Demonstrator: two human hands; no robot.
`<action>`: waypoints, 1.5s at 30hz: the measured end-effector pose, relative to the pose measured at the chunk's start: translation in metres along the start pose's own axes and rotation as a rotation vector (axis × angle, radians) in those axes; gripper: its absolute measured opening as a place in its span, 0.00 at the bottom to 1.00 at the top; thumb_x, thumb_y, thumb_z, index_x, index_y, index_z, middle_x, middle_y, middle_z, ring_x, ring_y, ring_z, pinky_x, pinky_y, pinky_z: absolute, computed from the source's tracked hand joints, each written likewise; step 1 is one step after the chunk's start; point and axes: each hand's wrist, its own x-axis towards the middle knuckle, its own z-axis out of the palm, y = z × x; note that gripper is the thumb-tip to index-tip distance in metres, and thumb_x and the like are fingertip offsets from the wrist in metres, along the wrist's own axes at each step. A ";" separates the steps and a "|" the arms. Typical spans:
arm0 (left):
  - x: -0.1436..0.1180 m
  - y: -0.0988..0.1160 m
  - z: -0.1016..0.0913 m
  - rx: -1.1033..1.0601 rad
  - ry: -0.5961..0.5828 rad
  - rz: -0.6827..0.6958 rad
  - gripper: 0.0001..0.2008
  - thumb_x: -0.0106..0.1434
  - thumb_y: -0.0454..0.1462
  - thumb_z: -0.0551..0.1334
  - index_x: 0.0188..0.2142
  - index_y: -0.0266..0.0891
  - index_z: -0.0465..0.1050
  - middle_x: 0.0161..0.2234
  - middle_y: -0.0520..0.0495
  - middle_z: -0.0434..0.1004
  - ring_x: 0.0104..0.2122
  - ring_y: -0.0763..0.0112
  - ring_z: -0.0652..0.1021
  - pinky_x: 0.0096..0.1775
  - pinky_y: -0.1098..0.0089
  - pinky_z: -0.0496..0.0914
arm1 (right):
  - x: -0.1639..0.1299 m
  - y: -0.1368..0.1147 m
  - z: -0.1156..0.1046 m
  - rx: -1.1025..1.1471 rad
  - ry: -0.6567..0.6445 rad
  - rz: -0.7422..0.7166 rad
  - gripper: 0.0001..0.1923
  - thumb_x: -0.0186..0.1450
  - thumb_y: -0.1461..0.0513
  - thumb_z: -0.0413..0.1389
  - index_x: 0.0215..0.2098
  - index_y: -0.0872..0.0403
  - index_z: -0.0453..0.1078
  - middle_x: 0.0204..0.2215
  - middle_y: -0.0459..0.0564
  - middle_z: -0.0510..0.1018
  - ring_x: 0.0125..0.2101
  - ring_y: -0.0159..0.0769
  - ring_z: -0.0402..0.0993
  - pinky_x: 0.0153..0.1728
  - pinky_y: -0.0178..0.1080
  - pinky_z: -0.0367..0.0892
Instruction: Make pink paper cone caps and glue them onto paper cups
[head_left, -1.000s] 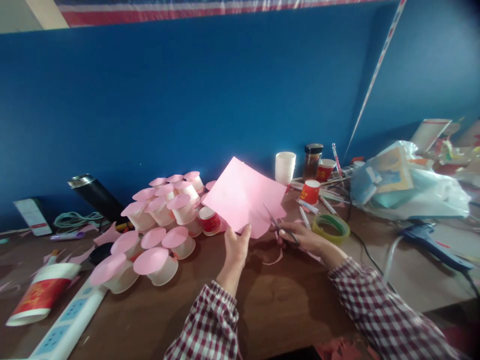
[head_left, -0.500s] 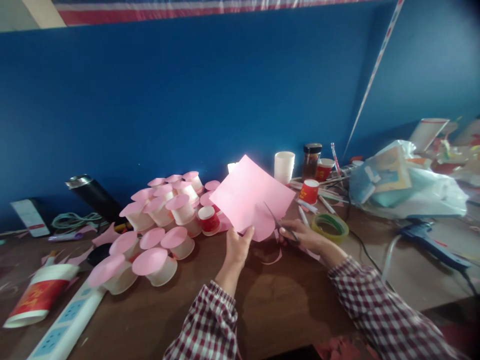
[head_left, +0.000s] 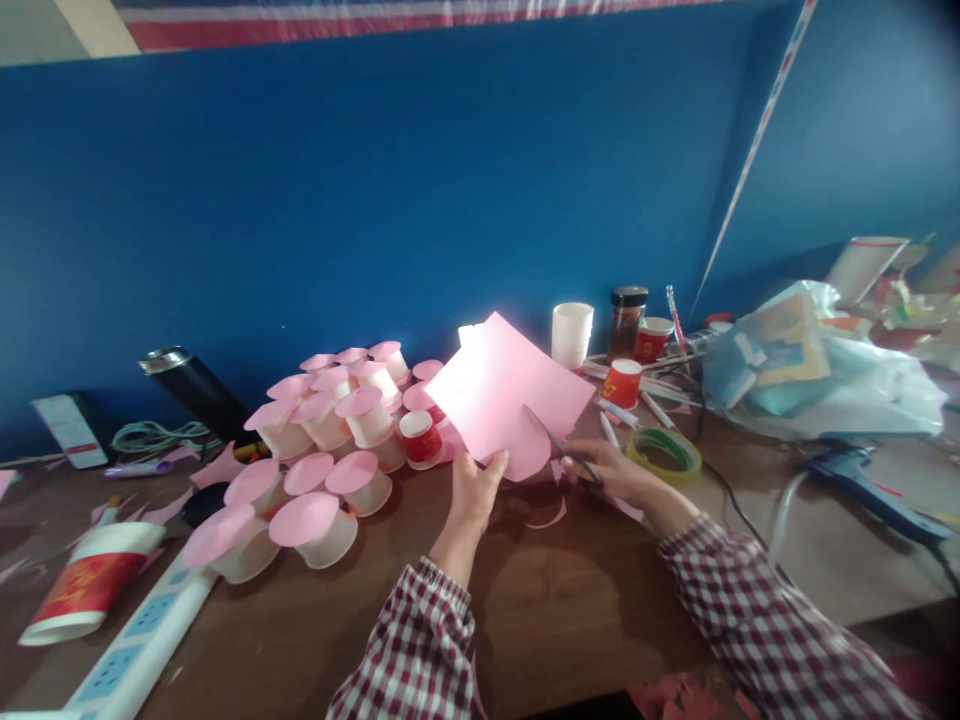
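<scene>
My left hand (head_left: 475, 490) pinches the lower edge of a sheet of pink paper (head_left: 499, 395), thumb on top and fingers hidden behind it. The sheet is tilted up, with a rounded cut at its lower corner. In my right hand (head_left: 604, 472) are scissors (head_left: 553, 440), their blade lying across the right part of the paper. A thin curved pink offcut (head_left: 551, 515) lies on the table below. Left of the paper stand several white cups topped with pink paper discs (head_left: 304, 518), and a small red cup (head_left: 420, 438) is beside them.
A power strip (head_left: 142, 640) and a large paper cup (head_left: 94, 585) lie at the left, near a black flask (head_left: 195, 395). Clear tape (head_left: 664, 455), a red cup (head_left: 621, 383), stacked white cups (head_left: 571, 335), a plastic bag (head_left: 862, 385) and a blue glue gun (head_left: 877, 490) are on the right.
The view has shifted slightly, so most things appear a little further right. Both hands keep their hold on the paper and scissors, with the blade in nearly the same place on the sheet.
</scene>
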 end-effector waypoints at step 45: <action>0.005 -0.001 -0.007 0.243 -0.120 0.051 0.14 0.50 0.37 0.65 0.36 0.31 0.75 0.33 0.41 0.79 0.35 0.61 0.78 0.38 0.67 0.71 | 0.000 -0.004 0.002 -0.016 -0.053 0.016 0.21 0.62 0.48 0.53 0.27 0.59 0.70 0.21 0.49 0.73 0.23 0.31 0.68 0.24 0.32 0.60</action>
